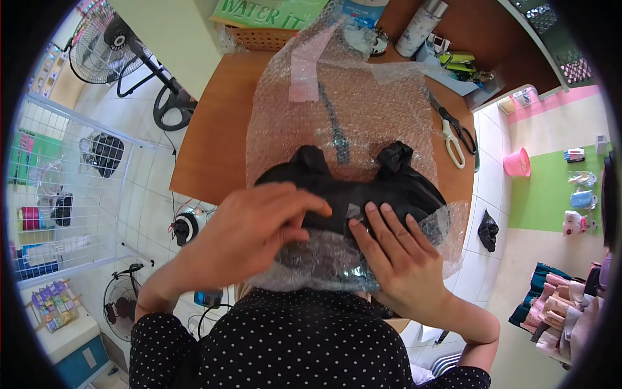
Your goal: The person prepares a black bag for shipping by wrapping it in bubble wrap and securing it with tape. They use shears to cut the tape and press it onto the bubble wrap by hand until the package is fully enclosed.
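Observation:
A black plastic-wrapped bundle (pixel 353 188) with two knotted ends lies on a sheet of bubble wrap (pixel 376 123) on the wooden table. The near part of the wrap is folded up over the bundle's lower edge. My right hand (pixel 402 256) rests flat on this fold, its fingers spread and the tips on the black plastic. A small piece of tape (pixel 354 210) shows beside those fingertips. Over the bundle's left side is my left hand (pixel 256 227), with thumb and forefinger apart and nothing visible between them. Its other fingers are partly hidden.
Scissors (pixel 451 136) with black and white handles lie at the table's right edge. At the back stand a woven basket (pixel 262 39), a floral bottle (pixel 421 29) and a tray of small tools (pixel 453 74). A fan (pixel 116 42) stands left of the table.

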Tool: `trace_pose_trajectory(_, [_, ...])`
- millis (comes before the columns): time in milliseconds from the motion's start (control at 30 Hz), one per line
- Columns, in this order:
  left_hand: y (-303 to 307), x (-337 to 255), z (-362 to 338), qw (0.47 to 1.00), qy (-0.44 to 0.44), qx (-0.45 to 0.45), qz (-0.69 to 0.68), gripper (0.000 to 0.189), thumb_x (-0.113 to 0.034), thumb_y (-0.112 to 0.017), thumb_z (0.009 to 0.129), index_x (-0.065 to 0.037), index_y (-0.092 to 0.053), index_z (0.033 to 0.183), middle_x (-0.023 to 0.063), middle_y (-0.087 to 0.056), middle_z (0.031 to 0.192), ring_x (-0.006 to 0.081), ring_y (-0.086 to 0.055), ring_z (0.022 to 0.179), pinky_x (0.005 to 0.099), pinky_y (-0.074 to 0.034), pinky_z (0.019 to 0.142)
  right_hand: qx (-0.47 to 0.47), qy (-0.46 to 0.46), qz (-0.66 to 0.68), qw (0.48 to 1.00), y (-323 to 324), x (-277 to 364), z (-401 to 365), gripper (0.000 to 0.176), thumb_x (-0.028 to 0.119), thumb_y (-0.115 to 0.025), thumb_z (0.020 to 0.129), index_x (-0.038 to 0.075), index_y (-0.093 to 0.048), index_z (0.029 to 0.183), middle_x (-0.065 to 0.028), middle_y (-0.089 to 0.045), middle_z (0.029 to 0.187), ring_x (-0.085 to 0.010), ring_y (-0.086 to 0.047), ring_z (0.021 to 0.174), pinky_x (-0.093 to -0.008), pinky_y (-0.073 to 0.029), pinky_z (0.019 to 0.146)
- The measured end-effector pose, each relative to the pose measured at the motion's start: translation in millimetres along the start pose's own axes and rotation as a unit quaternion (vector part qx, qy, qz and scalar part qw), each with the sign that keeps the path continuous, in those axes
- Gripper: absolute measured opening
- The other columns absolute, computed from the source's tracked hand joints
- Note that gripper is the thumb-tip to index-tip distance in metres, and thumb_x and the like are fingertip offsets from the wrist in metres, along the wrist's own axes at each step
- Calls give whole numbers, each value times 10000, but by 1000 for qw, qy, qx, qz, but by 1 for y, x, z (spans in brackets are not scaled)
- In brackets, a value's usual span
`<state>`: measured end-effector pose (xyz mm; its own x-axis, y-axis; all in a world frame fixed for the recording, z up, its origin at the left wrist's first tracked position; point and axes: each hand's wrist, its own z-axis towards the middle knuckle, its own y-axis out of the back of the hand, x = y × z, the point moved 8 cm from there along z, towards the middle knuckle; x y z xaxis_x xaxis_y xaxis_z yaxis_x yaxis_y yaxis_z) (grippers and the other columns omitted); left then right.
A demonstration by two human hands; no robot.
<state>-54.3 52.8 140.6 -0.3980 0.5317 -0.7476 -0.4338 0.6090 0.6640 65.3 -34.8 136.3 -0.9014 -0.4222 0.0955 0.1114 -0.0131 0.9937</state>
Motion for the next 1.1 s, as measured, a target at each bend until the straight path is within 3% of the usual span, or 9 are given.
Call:
trace_pose_trajectory(100, [1, 16, 5, 998, 37, -1, -57, 336, -24, -729, 677, -74, -659, 1002, 69, -570, 813, 235, -527, 834, 322, -444, 680, 8, -7, 6, 1000, -2, 2, 7, 476, 159, -534, 775, 15, -540, 1229, -225, -545, 1250, -354, -560, 1138, -477, -470, 905])
trace_pose_trajectory(167, [18, -16, -10, 952, -109, -196, 209, 337, -48, -748, 659, -91, -677, 985, 45, -563, 837, 237, -535, 869, 369, -446, 735, 20, -8, -37, 999, -7, 1, 6, 719, 393, -707, 661, 30, -523, 1254, -212, -514, 1300, -349, -524, 1190, -465, -451, 937])
trace_pose_trajectory(200, [13, -28, -26, 922, -144, -222, 283, 327, -145, -734, 698, -110, -678, 1018, 51, -608, 996, 264, -547, 1041, 432, -414, 898, 3, -13, 0, 1000, -1, 1, 8, 477, 151, -550, 767, 2, -539, 1220, -236, -540, 1252, -366, -557, 1144, -480, -477, 899])
trace_pose_trajectory(433, [-52, -7, -23, 923, -122, -89, 354, 471, -244, -623, 780, -139, -570, 1236, 120, -482, 1351, 322, -430, 1278, 517, -224, 1088, 2, -6, -18, 1000, -5, 5, 12, 463, 161, -540, 780, -11, -541, 1210, -244, -551, 1223, -371, -566, 1118, -484, -477, 889])
trace_pose_trajectory(667, [-16, -23, -4, 960, -152, -44, 231, 590, -195, -720, 627, -106, -587, 1195, 106, -600, 1140, 286, -588, 1034, 427, -456, 878, 36, 1, -4, 999, 21, 2, 19, 489, 203, -617, 736, -4, -564, 1177, -237, -567, 1198, -336, -605, 1059, -464, -489, 859])
trace_pose_trajectory(800, [24, -10, 66, 982, -92, 106, 127, 572, -203, -739, 592, -48, -605, 1127, 92, -651, 953, 247, -635, 849, 354, -485, 790, 186, 2, 189, 964, 42, -67, 78, 750, 224, -799, 492, 4, -572, 1172, -169, -660, 1013, -247, -661, 898, -314, -506, 808])
trace_pose_trajectory(933, [51, 40, 135, 972, 129, 171, -96, 368, -132, -711, 631, -55, -663, 987, 52, -624, 1050, 143, -562, 1000, 269, -449, 854, 338, -64, 443, 828, 13, -139, 129, 527, 218, -767, 621, -34, -634, 1065, -89, -661, 954, -189, -614, 877, -328, -481, 821])
trace_pose_trajectory(1033, [39, 108, 167, 911, 67, 222, -340, 306, -88, -709, 665, -67, -674, 968, 52, -601, 1089, 135, -531, 1047, 249, -429, 870, 336, -149, 480, 797, -39, -204, 151, 797, 143, -774, 577, -10, -471, 1298, -142, -606, 1142, -230, -573, 1030, -312, -447, 911])
trace_pose_trajectory(1100, [28, 121, 184, 923, 74, 250, -283, 259, -86, -696, 696, -63, -676, 953, 51, -598, 1085, 133, -537, 1022, 247, -428, 863, 283, -206, 491, 798, -80, -250, 160, 857, 149, -765, 591, -18, -404, 1351, -141, -570, 1204, -234, -540, 1083, -319, -423, 948])
